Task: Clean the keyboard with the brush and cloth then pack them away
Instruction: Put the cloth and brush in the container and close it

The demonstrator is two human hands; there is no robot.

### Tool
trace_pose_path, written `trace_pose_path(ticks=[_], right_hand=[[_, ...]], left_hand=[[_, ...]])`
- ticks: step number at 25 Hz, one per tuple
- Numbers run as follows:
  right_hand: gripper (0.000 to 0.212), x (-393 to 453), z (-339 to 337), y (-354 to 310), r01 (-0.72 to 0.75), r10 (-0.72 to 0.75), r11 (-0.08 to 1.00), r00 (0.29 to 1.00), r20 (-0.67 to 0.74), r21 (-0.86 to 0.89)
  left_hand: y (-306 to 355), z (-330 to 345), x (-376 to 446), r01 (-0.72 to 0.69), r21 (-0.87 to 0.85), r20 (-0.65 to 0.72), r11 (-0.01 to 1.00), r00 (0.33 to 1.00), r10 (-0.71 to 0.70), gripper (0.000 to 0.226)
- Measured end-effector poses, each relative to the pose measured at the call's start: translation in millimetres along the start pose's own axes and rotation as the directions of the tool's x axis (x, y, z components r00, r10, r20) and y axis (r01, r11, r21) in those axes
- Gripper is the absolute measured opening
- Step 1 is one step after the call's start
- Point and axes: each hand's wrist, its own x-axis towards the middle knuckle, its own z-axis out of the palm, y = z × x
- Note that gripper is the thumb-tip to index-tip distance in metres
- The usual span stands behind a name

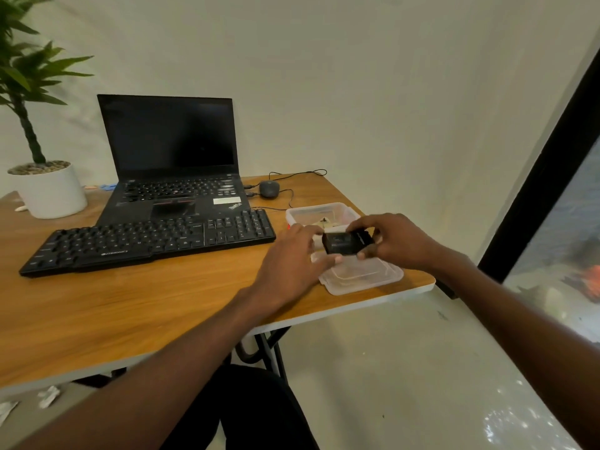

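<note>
A person is sitting at a wooden desk (130,303) with a white edge, both bare hands reaching toward its right-hand corner. The left hand (289,261) and the right hand (394,241) are together gripping a small black rectangular case (347,243), the left fingers closing on its near left end and the right thumb and fingers pinching its right end. Whether this case is the brush, I cannot tell.

The case is hovering just above a clear plastic lid (363,277) that is lying flat at the desk's right front corner. Just behind the hands, a clear plastic rectangular container (319,212) is standing open near the right edge, with something pale and crumpled inside, possibly the cloth; it is too unclear to confirm.

The black full-size keyboard (149,241) is lying slantwise across the middle of the desk, well to the left of the hands. Behind it, a black laptop (172,157) is standing open with a dark screen. A dark grey mouse (269,189) with a black cable is resting near the back right edge. A white round pot with a green plant (48,190) is standing at the back left corner.
</note>
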Motion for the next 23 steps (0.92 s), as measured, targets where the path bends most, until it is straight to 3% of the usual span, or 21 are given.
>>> trace_pose_path(ticks=[3, 6, 9, 15, 19, 23], right_hand=[[0.054, 29.9, -4.5, -3.4, 0.027, -0.017, 0.999, 0.976, -0.216, 0.040], [0.053, 66.5, -3.2, -12.9, -0.026, 0.031, 0.999, 0.992, -0.120, 0.044], [0.039, 95.1, 2.5, -19.6, -0.025, 0.024, 1.000, 0.998, -0.055, -0.016], [0.018, 117.7, 7.6, -15.7, -0.084, 0.083, 0.996, 0.995, 0.057, 0.004], [0.021, 108.5, 12.7, -15.5, -0.104, 0.104, 0.995, 0.993, 0.048, -0.011], [0.015, 91.8, 13.4, -16.7, -0.084, 0.090, 0.989, 0.995, 0.043, -0.124]], left_hand=[[-22.6, -4.1, 6.9, 0.054, 0.059, -0.150, 0.997, 0.988, -0.044, 0.057], [-39.2, 0.7, 10.9, 0.116, 0.114, -0.187, 0.987, 0.978, -0.093, 0.050], [-45.7, 1.3, 11.7, 0.123, 0.077, -0.194, 0.989, 0.975, -0.106, 0.047], [-44.2, 1.0, 12.2, 0.130, 0.056, -0.156, 0.990, 0.980, -0.119, 0.057], [-40.9, 1.9, 9.8, 0.131, 0.148, -0.132, 0.980, 0.985, -0.112, 0.063], [-37.4, -0.3, 9.8, 0.135, 0.078, -0.149, 0.988, 0.981, -0.122, 0.060]])
